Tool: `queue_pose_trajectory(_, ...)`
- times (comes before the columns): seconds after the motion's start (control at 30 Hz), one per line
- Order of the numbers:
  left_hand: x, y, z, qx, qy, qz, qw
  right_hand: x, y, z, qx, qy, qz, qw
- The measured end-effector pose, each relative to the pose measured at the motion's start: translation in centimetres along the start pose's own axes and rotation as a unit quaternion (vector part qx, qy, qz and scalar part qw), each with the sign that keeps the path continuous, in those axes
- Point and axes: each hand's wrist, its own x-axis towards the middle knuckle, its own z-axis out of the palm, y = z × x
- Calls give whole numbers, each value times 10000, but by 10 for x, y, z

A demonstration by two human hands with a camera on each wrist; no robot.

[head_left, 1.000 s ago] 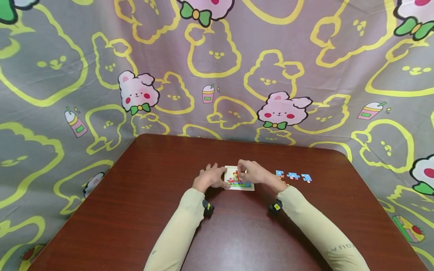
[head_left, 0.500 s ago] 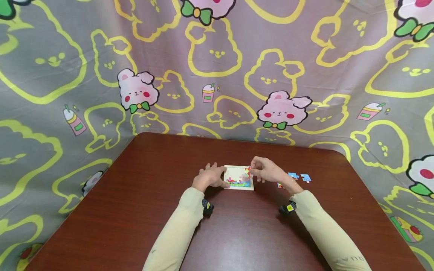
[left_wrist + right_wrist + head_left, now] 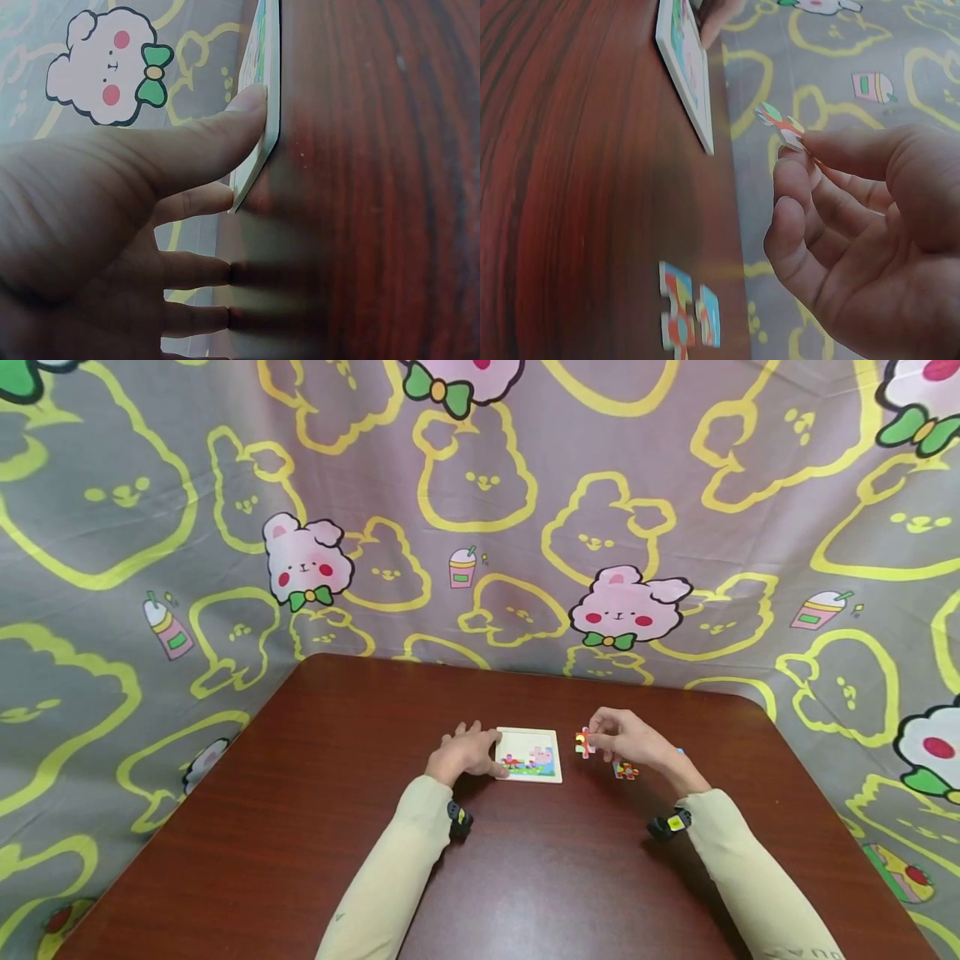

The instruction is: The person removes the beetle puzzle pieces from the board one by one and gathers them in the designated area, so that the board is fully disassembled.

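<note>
Likely light and stiff, the puzzle piece (image 3: 585, 744) suits the edge pinch I see in the right hand (image 3: 632, 740); left hand (image 3: 468, 752), fingers spread, touches the frame (image 3: 528, 778).

The left arm (image 3: 390, 872) is slanting forward and inward, and the left grip (image 3: 467, 752) is staying low, its thumb (image 3: 206, 146) stretching out straight while the fingers (image 3: 196, 270) are fanning apart. The right arm (image 3: 753, 877) is slanting inward too; the right grip (image 3: 633, 739) is hovering, thumb (image 3: 855, 152) and index finger pinching, the other fingers curling loosely below.
</note>
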Motion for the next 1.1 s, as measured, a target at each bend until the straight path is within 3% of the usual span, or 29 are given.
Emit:
queue_pose_trajectory(0.57,2,2,1,-31,27,-26,10000,-26,36,-31,-52,-11,80,10000)
queue_pose_trajectory(1.1,3,2,2,46,93,-52,9999,-39,52,-51,-321,-259,115,9991)
